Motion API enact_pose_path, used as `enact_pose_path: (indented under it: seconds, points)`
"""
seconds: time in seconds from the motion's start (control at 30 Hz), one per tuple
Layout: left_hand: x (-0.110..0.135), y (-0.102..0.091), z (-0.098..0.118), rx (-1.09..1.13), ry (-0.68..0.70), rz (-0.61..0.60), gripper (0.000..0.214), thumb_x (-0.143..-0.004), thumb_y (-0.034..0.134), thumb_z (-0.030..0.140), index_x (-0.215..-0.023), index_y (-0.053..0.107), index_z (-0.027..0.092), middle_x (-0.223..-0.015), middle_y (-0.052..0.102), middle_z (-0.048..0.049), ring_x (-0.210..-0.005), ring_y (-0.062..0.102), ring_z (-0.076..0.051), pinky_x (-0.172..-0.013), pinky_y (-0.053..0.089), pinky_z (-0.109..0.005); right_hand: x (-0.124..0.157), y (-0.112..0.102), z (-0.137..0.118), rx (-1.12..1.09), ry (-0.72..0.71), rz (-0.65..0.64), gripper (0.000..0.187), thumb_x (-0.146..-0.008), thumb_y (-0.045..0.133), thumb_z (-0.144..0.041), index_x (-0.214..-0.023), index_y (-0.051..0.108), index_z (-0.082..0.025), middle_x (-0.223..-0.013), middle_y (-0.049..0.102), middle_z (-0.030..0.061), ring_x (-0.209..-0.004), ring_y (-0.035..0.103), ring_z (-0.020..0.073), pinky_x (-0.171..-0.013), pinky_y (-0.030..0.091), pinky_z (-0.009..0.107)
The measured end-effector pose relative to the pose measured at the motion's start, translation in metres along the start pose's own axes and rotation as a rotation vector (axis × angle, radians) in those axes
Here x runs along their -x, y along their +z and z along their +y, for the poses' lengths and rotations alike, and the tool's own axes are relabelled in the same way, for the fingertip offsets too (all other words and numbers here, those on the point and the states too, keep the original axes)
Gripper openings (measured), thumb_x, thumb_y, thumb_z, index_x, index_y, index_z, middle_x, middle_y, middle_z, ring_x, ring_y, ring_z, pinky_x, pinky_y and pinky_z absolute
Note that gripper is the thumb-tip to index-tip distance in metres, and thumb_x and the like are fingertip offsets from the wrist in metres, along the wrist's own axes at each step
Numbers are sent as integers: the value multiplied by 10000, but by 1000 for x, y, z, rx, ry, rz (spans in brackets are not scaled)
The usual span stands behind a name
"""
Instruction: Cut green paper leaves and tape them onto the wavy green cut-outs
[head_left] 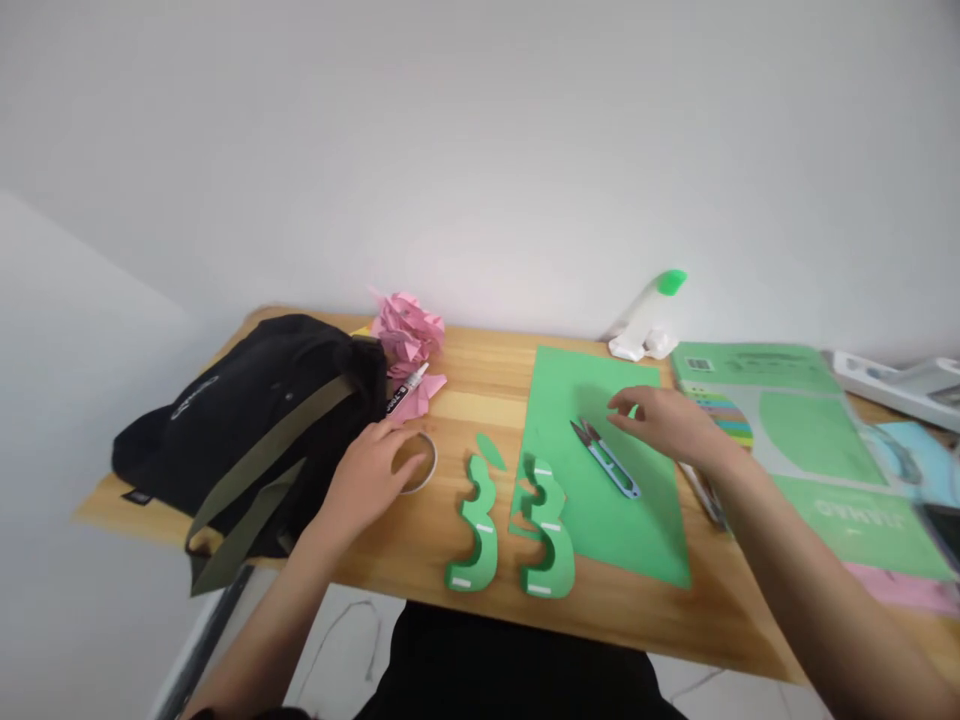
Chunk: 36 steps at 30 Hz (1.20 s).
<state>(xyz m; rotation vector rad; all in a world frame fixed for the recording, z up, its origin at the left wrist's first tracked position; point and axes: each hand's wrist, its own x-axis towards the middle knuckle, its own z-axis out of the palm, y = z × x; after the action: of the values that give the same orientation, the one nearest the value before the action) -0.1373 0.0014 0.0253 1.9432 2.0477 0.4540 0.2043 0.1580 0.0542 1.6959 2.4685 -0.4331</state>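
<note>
My left hand (371,470) is over the left side of a tape roll (433,466) lying on the table, thumb and fingers apart; its palm hides part of the ring, and contact is unclear. My right hand (660,418) hovers with curved, parted fingers above a green sheet (600,390), holding nothing. Just left of it, blue-handled thread snips (611,465) lie on the sheet. Between my hands stand two wavy green paper shapes with white strips on top, the left one (486,545) and the right one (559,545). Behind them lies a green paper leaf shape (491,451).
A black bag (255,410) covers the table's left side. Crumpled pink paper (407,328) and a glue tube (409,388) lie beside it. A green-capped white bottle (651,320) is near the wall. Green packaging (810,430) and a white power strip (900,385) are right.
</note>
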Motion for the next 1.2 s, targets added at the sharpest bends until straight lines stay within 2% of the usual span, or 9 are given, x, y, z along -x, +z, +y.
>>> enact_pose_path:
  seconds: [0.2,0.33,0.43,0.53,0.67,0.77,0.93,1.1,1.2]
  points:
    - [20,8,10,-216,-34,-56,342,-830,570,468,-992,659,180,-1076,624,-116,-1015,571,-305,-875,456,-437,24,13,-31,157,128,-63,265,-815,551,-359,-945,687,-171,-963,726,117,-862,671,288,-621,436,332]
    - [20,21,23,-223,-41,-20,236,-856,542,364,-969,630,177,-1041,627,-103,-1025,575,-290,-845,459,-408,34,23,-33,159,175,-53,243,-779,597,-322,-946,677,-165,-943,723,129,-872,674,295,-618,453,330]
    - [19,25,26,-56,-94,14,160,-864,465,217,-839,618,181,-900,654,-81,-914,620,-252,-807,475,-385,46,27,-27,114,172,43,282,-805,566,-303,-1023,652,-147,-1062,691,150,-938,659,285,-700,478,338]
    - [24,20,31,217,-144,90,144,-858,479,236,-877,612,185,-870,684,-56,-825,650,-210,-750,507,-345,66,28,-31,-99,99,207,238,-812,563,-314,-962,657,-154,-991,700,123,-823,670,249,-689,494,342]
    - [41,4,58,740,-67,220,214,-816,598,308,-968,619,159,-797,706,-30,-732,673,-163,-684,535,-282,98,24,-74,-483,-260,390,209,-874,518,-320,-998,641,-204,-887,704,62,-747,657,191,-641,513,311]
    - [52,-6,87,878,-22,259,271,-794,657,272,-1044,616,174,-759,704,0,-672,664,-129,-644,534,-244,115,22,-116,-611,-501,469,218,-909,504,-271,-1100,607,-252,-885,689,35,-746,643,168,-672,526,312]
    - [64,-15,113,910,139,193,380,-796,652,175,-1169,585,202,-929,708,-22,-787,664,-131,-705,542,-248,126,24,-144,-661,-567,583,286,-905,505,-165,-1160,592,-258,-948,683,35,-779,629,149,-711,533,302]
    - [68,-17,116,1061,250,47,519,-765,672,96,-1250,525,208,-1104,678,-59,-942,656,-159,-780,549,-260,131,24,-135,-697,-526,641,282,-905,504,-151,-1142,609,-262,-982,677,45,-855,632,163,-748,535,321]
    - [66,-16,117,1269,246,-72,530,-733,716,94,-1218,546,225,-1125,672,-62,-872,682,-156,-736,563,-255,131,20,-127,-682,-523,712,195,-885,538,-190,-1048,641,-221,-1028,634,86,-971,609,202,-815,524,374]
